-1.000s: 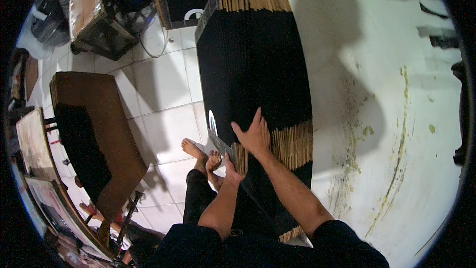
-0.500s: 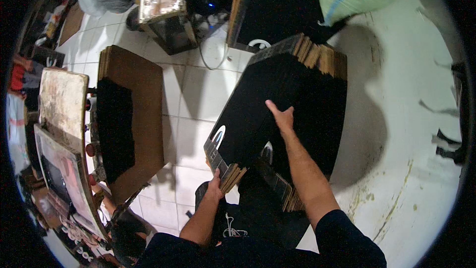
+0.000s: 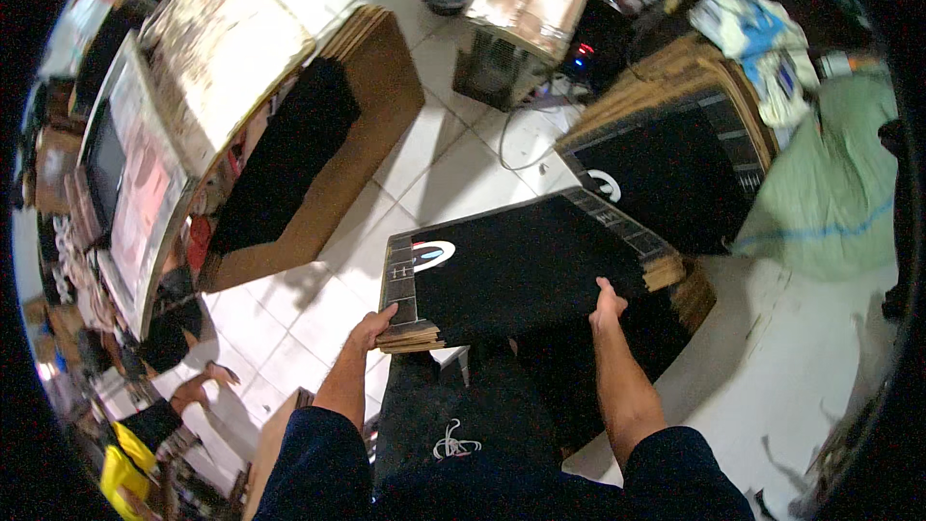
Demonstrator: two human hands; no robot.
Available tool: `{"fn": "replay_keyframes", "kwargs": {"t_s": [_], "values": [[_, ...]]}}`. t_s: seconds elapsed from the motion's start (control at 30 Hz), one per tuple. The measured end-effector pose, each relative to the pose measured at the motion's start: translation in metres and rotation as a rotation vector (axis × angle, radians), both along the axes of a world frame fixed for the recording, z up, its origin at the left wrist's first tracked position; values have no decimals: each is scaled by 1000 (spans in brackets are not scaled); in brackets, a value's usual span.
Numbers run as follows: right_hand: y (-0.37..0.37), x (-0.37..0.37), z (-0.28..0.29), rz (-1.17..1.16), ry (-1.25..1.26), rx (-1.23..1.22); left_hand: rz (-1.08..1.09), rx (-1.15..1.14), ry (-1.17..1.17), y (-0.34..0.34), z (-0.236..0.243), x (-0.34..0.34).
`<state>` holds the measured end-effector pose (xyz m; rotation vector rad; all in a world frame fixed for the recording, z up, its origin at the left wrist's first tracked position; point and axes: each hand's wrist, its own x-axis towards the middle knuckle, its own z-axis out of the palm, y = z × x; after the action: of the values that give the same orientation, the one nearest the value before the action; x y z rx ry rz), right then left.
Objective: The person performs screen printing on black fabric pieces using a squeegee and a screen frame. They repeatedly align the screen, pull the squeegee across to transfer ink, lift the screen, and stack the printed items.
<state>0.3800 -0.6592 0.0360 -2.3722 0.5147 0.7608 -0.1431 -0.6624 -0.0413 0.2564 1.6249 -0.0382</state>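
Observation:
A stack of black-faced cardboard sheets lies tilted in front of me, with pale grid lines along its ends and a white oval mark near its left end. My left hand is closed on its near left corner, thumb on top. At the near edge towards the right, my right hand grips the same stack with the thumb up; its other fingers are hidden underneath. Below the right end, more stacked cardboard shows its brown edges.
Another black-faced cardboard stack stands beyond, beside a green sack. To the left are a brown cardboard stack and a framed panel. A box-like stand is at the back. Another person's limb shows lower left.
The held sheets have swung from slanting away to lying crosswise before me, lifted off the stack at right. My right hand moved from their top to the near edge. The view turned right.

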Motion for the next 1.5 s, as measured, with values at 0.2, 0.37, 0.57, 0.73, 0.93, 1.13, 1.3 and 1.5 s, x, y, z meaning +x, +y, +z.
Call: {"fn": "replay_keyframes", "kwargs": {"t_s": [0.2,0.37,0.57,0.73,0.93,1.13,1.3,1.5], "values": [[16,-59,7,-99,38,124,-65,70,128,2,-13,-55],[33,-155,-6,66,31,37,-8,-4,200,-36,-12,-161],[82,-265,-20,285,24,188,388,-14,256,-127,-9,-228],[158,-341,-23,560,-58,126,383,40,208,-158,-24,-257],[253,-403,-11,777,-25,120,951,-143,-156,-111,-29,-307],[310,-451,-16,884,169,280,1442,-16,-494,-47,8,-372],[345,-479,-21,1007,114,99,1619,199,-388,-18,18,-383],[371,-493,-2,1082,342,62,1641,276,324,-20,10,-352]]}}
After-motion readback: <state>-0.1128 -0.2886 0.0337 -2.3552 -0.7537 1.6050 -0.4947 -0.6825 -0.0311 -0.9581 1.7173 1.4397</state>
